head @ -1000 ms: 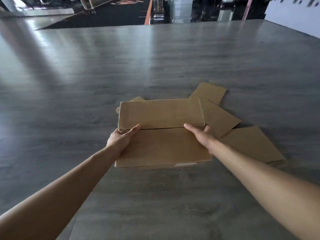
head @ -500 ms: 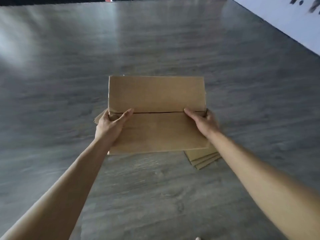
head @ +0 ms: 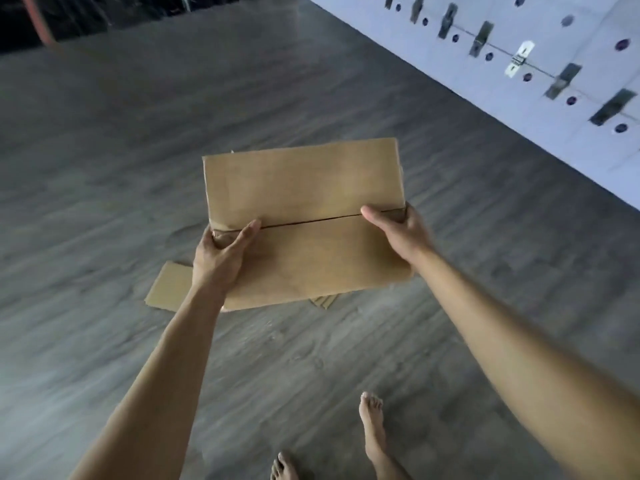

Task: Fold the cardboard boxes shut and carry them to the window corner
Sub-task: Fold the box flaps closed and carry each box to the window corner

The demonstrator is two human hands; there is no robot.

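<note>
Far left: grey wood-look floor (head: 104, 188), blurred w/ motion. Lying on it, left of centre, a flat cardboard sheet (head: 166, 285), its right part hidden behind the left wrist.

Left hand (head: 218, 258) grips the left end of the cardboard box (head: 304, 223): thumb (head: 247, 233) lies on top along the seam, fingers curl round the box's left side.

The box sits between both hands, held up off the floor, roughly centre of view & tilted so its right end is a bit farther/higher. Top flaps are folded down; they meet at a dark seam (head: 311, 221) running left to right, w/ a thin gap showing. Far flap looks slightly raised vs the near one. Under the box's near edge a bit more flat cardboard (head: 323, 301) pokes out on the floor.

Right hand (head: 401, 230) grasps the box's right end at the seam: thumb on top pointing left, fingers wrapped round the right side.

Near, right of centre: two bare feet (head: 372, 424) on the floor, one ahead of the other.

Far right: pale wall (head: 519, 109) running diagonally, w/ dark metal brackets (head: 479, 38) & small round holes along it.
</note>
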